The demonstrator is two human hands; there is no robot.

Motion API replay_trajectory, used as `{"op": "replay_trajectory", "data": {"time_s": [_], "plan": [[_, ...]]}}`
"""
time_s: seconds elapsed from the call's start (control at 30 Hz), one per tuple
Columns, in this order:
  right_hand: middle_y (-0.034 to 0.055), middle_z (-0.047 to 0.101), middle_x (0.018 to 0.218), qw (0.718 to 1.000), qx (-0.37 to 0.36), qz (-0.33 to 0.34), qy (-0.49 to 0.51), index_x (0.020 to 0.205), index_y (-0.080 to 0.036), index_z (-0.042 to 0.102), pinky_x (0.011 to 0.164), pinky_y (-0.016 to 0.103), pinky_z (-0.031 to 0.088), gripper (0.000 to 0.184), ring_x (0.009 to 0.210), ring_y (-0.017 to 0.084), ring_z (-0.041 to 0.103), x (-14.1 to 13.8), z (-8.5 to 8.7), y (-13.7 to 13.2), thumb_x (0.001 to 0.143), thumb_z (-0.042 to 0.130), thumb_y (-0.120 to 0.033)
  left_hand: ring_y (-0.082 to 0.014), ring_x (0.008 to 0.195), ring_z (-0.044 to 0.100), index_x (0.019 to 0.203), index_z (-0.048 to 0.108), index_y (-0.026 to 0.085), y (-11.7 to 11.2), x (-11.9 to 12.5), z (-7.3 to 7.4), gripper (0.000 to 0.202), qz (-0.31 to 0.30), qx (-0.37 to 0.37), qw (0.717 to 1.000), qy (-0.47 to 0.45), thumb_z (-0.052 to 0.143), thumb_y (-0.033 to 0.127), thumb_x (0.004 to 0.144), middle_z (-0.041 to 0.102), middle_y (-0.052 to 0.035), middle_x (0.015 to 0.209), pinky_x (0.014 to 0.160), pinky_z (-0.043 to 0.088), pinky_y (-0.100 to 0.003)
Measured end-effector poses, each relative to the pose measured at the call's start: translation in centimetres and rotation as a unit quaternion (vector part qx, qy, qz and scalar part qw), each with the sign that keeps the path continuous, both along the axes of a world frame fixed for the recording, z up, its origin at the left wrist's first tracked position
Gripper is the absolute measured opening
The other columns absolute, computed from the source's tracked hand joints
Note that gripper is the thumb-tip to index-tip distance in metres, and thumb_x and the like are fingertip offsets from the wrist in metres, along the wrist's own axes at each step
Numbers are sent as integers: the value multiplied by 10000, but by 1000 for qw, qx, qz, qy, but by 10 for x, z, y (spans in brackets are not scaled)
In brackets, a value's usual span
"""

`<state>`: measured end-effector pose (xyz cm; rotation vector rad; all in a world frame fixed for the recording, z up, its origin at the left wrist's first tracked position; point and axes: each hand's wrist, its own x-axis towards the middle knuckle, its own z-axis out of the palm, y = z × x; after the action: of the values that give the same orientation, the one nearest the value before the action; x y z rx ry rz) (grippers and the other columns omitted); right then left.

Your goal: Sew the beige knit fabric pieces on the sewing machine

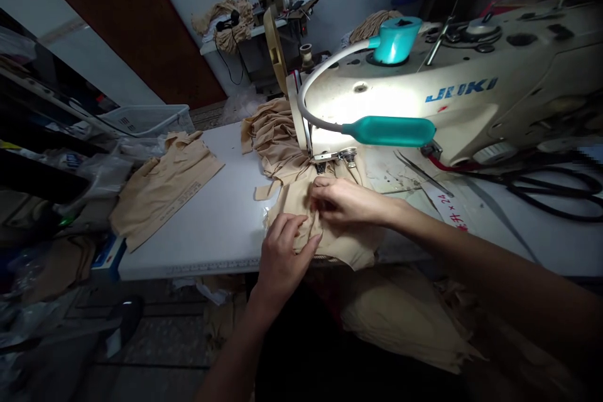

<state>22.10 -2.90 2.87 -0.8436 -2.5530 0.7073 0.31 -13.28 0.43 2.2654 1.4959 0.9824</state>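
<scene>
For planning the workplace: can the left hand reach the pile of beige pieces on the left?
Probably yes: only bare table lies between the left hand and the pile, but the hand grips the fabric.

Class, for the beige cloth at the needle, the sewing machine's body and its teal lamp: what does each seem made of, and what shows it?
Beige cloth: thin, soft, matte textile; it gathers in limp folds. Machine body: probably painted metal, cream, semi-gloss; hard edges, bright glare. Teal lamp: likely smooth plastic, judging by its even sheen.
</scene>
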Motion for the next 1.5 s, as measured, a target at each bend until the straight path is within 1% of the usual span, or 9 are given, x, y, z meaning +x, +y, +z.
{"op": "replay_trajectory", "data": {"time_s": [0.23,0.4,0.6,0.8,0.93,1.07,1.23,1.4,1.5], "plan": [[15,717,878,991,-41,-41,124,931,-193,667,677,271,472,68,751,164,644,3,-5,-15,898,672,-134,-177,834,590,815,560,199,10,4,-6,281,30,-67,997,11,792,316,923,603,0,860,743,457,-285],[30,747,938,976,-66,-69,194,997,-198,694,698,263,522,72,774,157,682,5,-13,-30,934,670,-173,-149,765,555,757,551,193,11,3,-8,312,24,-34,998,-57,759,300,964,567,19,774,720,414,-263],[44,757,964,965,-54,-111,232,1081,-202,744,728,285,563,141,842,182,710,4,-18,-43,950,690,-207,-117,705,585,964,753,186,9,0,-2,38,-43,18,993,-106,734,206,991,612,12,793,667,444,-231],[67,767,1008,960,-22,-127,248,1177,-204,776,780,318,595,218,910,203,725,4,-25,-48,977,693,-223,-126,701,588,1219,778,195,14,-1,-4,209,-111,68,990,-54,656,204,1051,594,9,744,662,472,-232],[90,758,1101,959,-4,-146,244,1231,-207,771,840,347,609,256,980,223,729,9,-28,-53,988,691,-218,-136,696,561,1134,776,175,16,-1,-3,155,-107,118,987,-4,646,198,1053,574,5,727,661,459,-250],[97,730,1155,967,17,-114,226,1319,-228,734,899,360,603,326,1044,222,705,13,-26,-57,1009,648,-177,-170,790,567,1013,742,180,14,0,2,73,-108,172,978,41,672,168,1025,607,-26,808,748,476,-299],[108,716,1230,973,40,-75,215,1134,-225,767,946,369,600,234,1105,224,705,12,-26,-51,1005,604,-118,-158,757,547,1187,726,188,14,1,1,197,-147,187,969,67,610,115,1045,574,-14,799,711,469,-276],[90,743,1129,964,57,-150,212,1186,-210,725,911,368,606,221,1040,232,718,14,-25,-56,1003,622,-141,-124,661,523,1357,673,189,16,-3,-4,319,-156,174,969,80,569,108,1067,536,19,745,635,435,-243],[118,734,1193,968,87,-197,126,1219,-194,716,897,391,597,227,1075,263,704,21,-21,-71,1020,611,-163,-136,684,562,1359,677,192,17,-5,-1,337,-148,202,964,91,595,96,1047,570,8,748,658,469,-257]]}}
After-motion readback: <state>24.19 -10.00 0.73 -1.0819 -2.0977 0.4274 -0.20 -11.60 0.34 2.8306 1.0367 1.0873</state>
